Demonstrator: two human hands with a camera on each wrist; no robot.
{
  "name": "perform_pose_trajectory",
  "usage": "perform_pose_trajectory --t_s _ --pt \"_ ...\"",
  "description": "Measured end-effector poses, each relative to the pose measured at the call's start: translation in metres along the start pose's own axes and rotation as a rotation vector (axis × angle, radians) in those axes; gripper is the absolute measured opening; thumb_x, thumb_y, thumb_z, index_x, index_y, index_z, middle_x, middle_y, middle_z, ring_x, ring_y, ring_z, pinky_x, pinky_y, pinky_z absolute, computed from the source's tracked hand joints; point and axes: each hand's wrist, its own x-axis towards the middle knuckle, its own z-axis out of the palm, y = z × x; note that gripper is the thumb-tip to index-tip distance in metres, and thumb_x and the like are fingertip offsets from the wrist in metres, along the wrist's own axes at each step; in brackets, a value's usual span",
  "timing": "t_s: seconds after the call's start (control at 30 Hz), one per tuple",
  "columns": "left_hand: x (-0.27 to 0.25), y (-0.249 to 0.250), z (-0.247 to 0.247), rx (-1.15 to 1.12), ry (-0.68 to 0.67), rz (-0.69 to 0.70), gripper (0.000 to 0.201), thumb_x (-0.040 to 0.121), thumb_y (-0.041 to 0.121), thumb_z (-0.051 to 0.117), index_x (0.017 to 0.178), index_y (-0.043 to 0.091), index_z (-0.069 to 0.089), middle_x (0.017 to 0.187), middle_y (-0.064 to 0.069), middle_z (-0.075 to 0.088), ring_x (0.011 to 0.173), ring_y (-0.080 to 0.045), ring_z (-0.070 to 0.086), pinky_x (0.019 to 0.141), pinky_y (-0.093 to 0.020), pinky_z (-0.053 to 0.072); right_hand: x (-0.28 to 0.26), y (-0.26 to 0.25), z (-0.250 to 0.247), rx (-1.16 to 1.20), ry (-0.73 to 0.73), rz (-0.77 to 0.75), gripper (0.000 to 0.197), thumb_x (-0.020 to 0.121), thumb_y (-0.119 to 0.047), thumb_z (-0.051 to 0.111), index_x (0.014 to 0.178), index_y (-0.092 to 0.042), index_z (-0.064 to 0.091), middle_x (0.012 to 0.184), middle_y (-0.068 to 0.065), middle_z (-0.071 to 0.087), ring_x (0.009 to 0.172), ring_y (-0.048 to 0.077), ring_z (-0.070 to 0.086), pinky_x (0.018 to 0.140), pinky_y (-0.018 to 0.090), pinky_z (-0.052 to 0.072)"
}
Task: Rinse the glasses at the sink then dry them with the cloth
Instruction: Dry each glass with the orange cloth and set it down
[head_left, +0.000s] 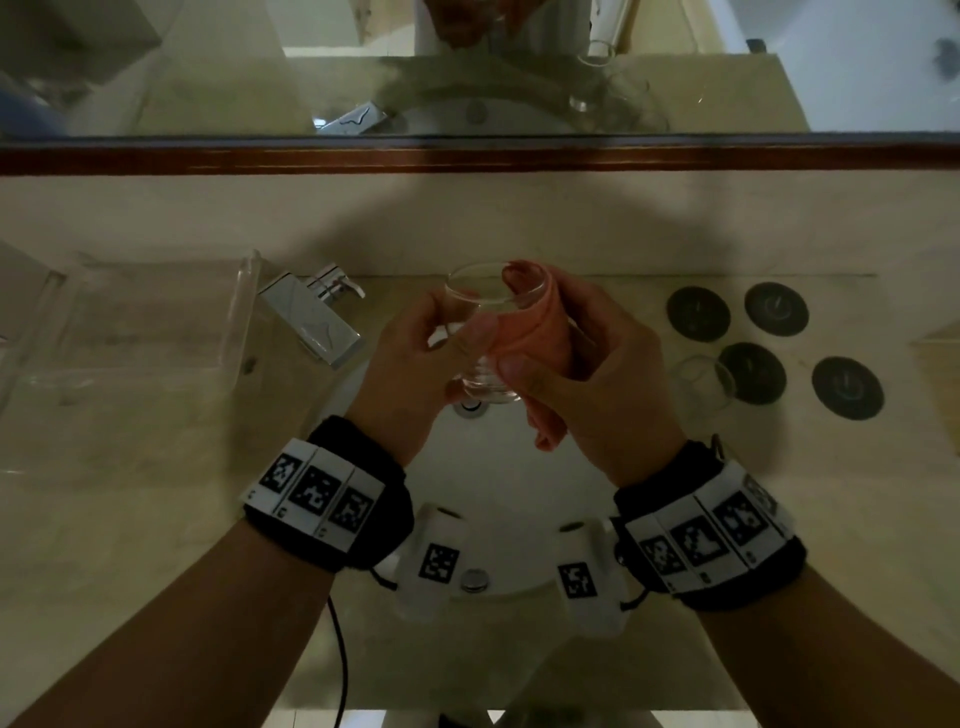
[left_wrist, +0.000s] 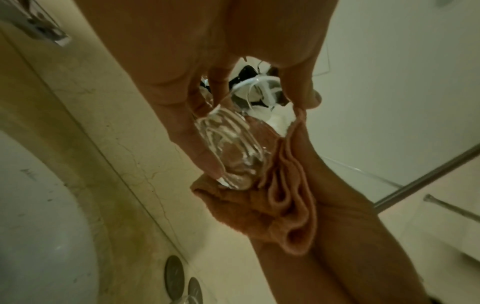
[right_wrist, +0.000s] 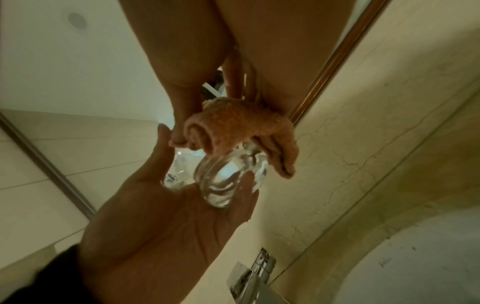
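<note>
Item: clear, short, round drinking glass (head_left: 483, 332), held upright above the white oval sink basin (head_left: 498, 493), between both hands. Left hand (head_left: 410, 353): fingers and thumb curled round the glass wall, gripping it. Right hand (head_left: 582, 364): fingers curled round a salmon-pink terry cloth (head_left: 530, 332), which it presses against the right side of the glass; one fold of the cloth goes over the rim into the glass, the rest hangs below the palm. Surface: beige veined marble vanity surface (head_left: 156, 467), glossy, surrounding the sink basin. On it, left of the basin, a square chrome tap (head_left: 317, 317) and a clear acrylic tray (head_left: 130, 322); right of the basin, four dark round coasters (head_left: 698, 313) set in a loose cluster, and a second clear drinking glass (head_left: 701, 384) standing upright just beside the nearer coasters. Room: a matching marble backsplash rises behind the surface, topped by a wall mirror in a brown wooden frame (head_left: 467, 158); light is dim. Both wrists carry black bands with white coded markers.
</note>
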Motion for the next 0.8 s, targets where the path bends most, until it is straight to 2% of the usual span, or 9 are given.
perform_pose_trajectory --t_s 0.07,0.17,0.27,0.33,0.47,0.53,0.63,0.7,0.8 --pt "0.002 -0.001 -0.008 -0.072 -0.082 -0.041 0.052 0.077 0.05 0.079 0.114 0.015 0.068 0.113 -0.011 0.07 0.097 -0.027 0.072 0.072 -0.046 0.061 0.0 -0.002 -0.007 0.038 -0.042 0.018 0.063 0.078 -0.004 0.078 0.135 -0.018 0.054 0.126 0.0 0.066 0.097 0.019 0.073 0.061 0.025 0.06" --pt "0.003 -0.002 -0.017 -0.117 -0.19 -0.043 0.049 0.073 0.058 0.077 0.109 0.024 0.075 0.107 -0.004 0.073 0.097 -0.025 0.071 0.076 -0.046 0.061 0.001 -0.002 -0.012 0.08 -0.071 0.038 0.07 0.074 -0.017 0.079 0.138 -0.015 0.053 0.129 0.007 0.065 0.106 0.024 0.071 0.063 0.027 0.06" --pt "0.005 -0.002 -0.016 -0.089 -0.113 -0.018 0.027 0.089 0.041 0.06 0.102 0.023 0.075 0.1 -0.001 0.074 0.091 -0.019 0.071 0.082 -0.043 0.058 0.0 -0.004 -0.011 0.061 -0.053 0.017 0.066 0.072 -0.015 0.078 0.133 -0.022 0.055 0.127 0.004 0.065 0.096 0.018 0.073 0.059 0.027 0.06" --pt "0.005 -0.001 -0.011 -0.095 -0.083 -0.008 0.028 0.092 0.035 0.051 0.105 0.016 0.068 0.095 0.0 0.075 0.086 -0.016 0.071 0.079 -0.037 0.06 0.0 -0.005 -0.009 0.049 -0.016 -0.006 0.065 0.074 -0.006 0.079 0.131 -0.023 0.054 0.127 -0.002 0.064 0.099 0.012 0.072 0.063 0.024 0.06" --pt "0.004 0.0 -0.001 -0.029 -0.061 0.034 0.029 0.088 0.034 0.068 0.108 0.013 0.063 0.096 0.002 0.074 0.09 -0.015 0.071 0.077 -0.033 0.059 -0.001 -0.001 -0.007 0.047 0.031 -0.011 0.07 0.074 0.001 0.08 0.136 -0.016 0.053 0.131 -0.008 0.062 0.111 0.002 0.067 0.075 0.019 0.059" --pt "0.006 -0.002 -0.002 0.024 -0.061 0.083 0.043 0.079 0.028 0.075 0.114 0.007 0.063 0.106 -0.002 0.073 0.097 -0.023 0.071 0.081 -0.04 0.06 -0.003 0.0 -0.006 0.026 0.04 -0.012 0.072 0.072 -0.005 0.082 0.138 -0.016 0.054 0.132 -0.006 0.063 0.111 0.004 0.067 0.076 0.021 0.059" --pt "0.008 -0.002 -0.005 0.003 -0.082 0.056 0.067 0.07 0.033 0.082 0.121 -0.004 0.058 0.111 -0.016 0.069 0.099 -0.03 0.07 0.085 -0.048 0.057 -0.003 -0.003 -0.011 -0.023 0.03 -0.005 0.076 0.07 -0.02 0.083 0.14 -0.017 0.053 0.13 -0.004 0.065 0.11 0.008 0.068 0.078 0.024 0.06" --pt "0.012 -0.002 -0.01 -0.035 -0.142 0.013 0.068 0.066 0.043 0.088 0.116 0.003 0.066 0.109 -0.015 0.071 0.098 -0.026 0.07 0.083 -0.042 0.058 -0.003 -0.003 -0.016 -0.013 0.005 0.029 0.077 0.068 -0.027 0.08 0.14 -0.015 0.054 0.126 0.0 0.068 0.107 0.012 0.071 0.078 0.029 0.061" --pt "0.013 -0.002 -0.013 -0.077 -0.241 -0.008 0.053 0.071 0.052 0.082 0.112 0.018 0.075 0.112 -0.006 0.075 0.104 -0.02 0.07 0.086 -0.033 0.056 -0.002 -0.004 -0.022 0.035 -0.017 0.055 0.072 0.07 -0.025 0.077 0.137 -0.012 0.056 0.12 0.002 0.072 0.103 0.017 0.073 0.076 0.033 0.061"
